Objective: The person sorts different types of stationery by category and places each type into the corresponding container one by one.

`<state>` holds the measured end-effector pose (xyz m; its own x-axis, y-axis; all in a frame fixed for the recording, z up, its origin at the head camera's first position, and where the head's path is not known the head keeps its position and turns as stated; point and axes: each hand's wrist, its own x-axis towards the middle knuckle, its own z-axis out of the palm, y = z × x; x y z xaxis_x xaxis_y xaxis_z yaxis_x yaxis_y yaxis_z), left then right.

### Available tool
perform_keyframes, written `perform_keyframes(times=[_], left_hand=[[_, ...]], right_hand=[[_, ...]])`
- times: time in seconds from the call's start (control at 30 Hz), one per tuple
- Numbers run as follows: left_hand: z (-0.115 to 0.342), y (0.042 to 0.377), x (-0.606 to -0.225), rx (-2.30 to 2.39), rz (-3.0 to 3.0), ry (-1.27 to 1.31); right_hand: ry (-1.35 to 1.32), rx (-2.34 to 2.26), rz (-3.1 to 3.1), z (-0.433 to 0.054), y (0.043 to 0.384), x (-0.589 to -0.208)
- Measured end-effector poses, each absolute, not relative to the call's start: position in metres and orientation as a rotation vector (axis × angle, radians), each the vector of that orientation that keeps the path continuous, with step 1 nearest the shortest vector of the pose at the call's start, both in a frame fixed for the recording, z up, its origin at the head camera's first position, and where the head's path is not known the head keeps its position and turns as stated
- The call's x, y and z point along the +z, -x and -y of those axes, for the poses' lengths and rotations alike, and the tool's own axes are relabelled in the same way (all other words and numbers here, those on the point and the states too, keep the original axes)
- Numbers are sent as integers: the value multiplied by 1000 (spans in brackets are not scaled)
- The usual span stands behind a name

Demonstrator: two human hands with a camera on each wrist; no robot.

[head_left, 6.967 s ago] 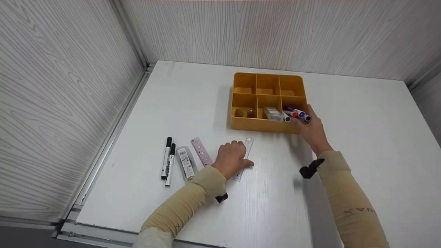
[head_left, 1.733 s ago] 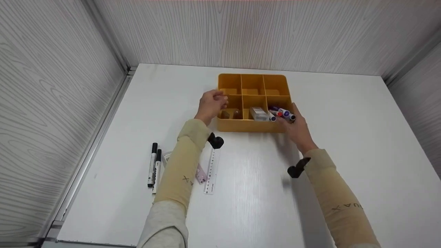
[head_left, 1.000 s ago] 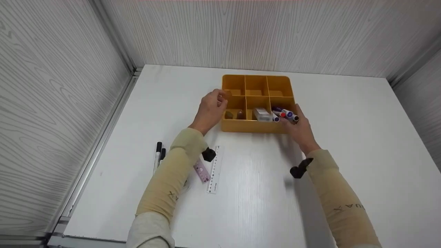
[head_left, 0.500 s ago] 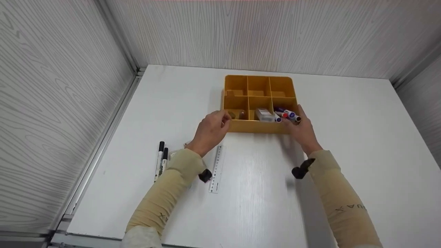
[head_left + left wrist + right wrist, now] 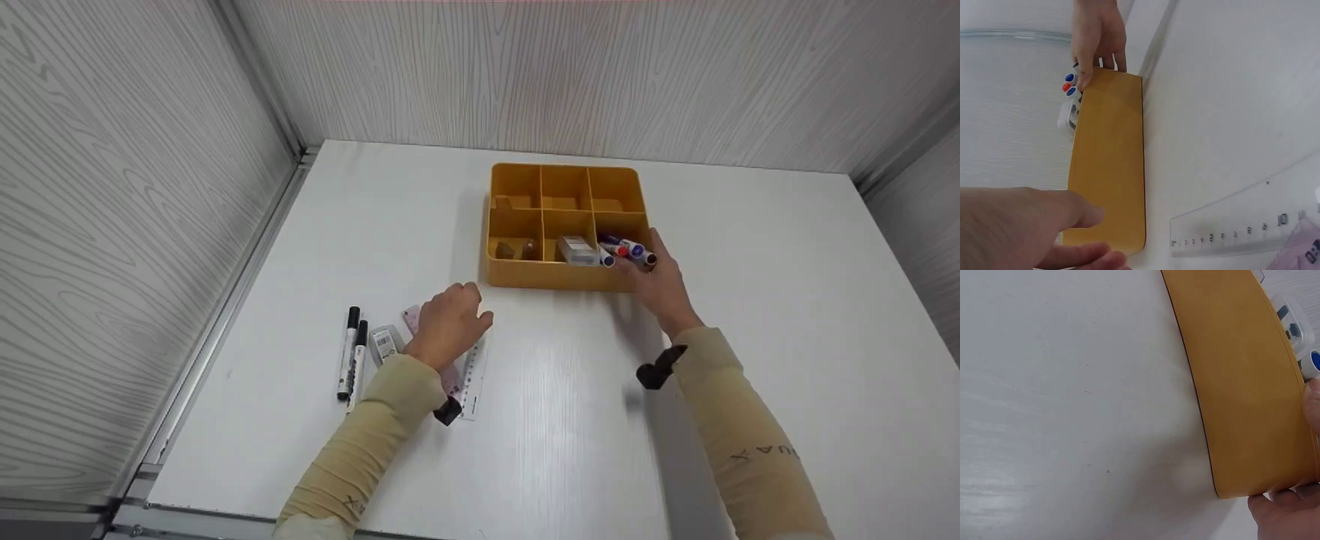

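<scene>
Bearings by clock face about the left hand point(image 5: 447, 322), head view. Left hand: over the rulers, fingers loosely bent, thumb apart, nothing gripped; contact beneath cannot be told. Right hand point(image 5: 663, 289), 3 o'clock: thumb on front rim, fingers round the side of the yellow six-compartment organizer point(image 5: 551, 277), at its 4 o'clock corner. This pinch presumably steadies the organizer, which sits toward 1–2 o'clock on the white table point(image 5: 570, 427).

Pink ruler point(image 5: 452, 377) runs partly beneath the left hand; clear ruler point(image 5: 473, 373) at 5 o'clock, close beside it. Toward 8 o'clock, a labelled clear pack point(image 5: 385, 343), then two black-capped markers point(image 5: 348, 354), probably paired by kind.

Front-right compartment: capped markers point(image 5: 628, 248) lean with ends over the rim, likely too long to lie flat. Front-middle: clear plastic case point(image 5: 579, 252), tilted.

Materials: organizer smooth, apparently rigid plastic, corners rounded; clear ruler flat, transparent, dark graduations; pink ruler printed; markers cylindrical.
</scene>
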<state>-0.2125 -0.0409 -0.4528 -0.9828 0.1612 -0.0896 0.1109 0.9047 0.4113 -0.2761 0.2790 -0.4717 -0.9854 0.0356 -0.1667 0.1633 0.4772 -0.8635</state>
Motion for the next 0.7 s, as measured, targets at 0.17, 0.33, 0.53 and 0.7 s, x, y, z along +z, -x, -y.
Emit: perform_keyframes(times=[0.17,0.33,0.53,0.7], left_hand=[[40,205,-461,441,-2924,-152],[39,198,-467,385,-2867,-122],[36,192,-471,312,-2877,-112],[32,192,-472,282,-2857,-119]], right_hand=[[-190,-1531,-2583,-279,276,-472],[-203,-1521,-2570,-279,275,-471],[-193,-1533,-2558,-279,274,-470],[-191,-1547,-2550,-279,275,-469]])
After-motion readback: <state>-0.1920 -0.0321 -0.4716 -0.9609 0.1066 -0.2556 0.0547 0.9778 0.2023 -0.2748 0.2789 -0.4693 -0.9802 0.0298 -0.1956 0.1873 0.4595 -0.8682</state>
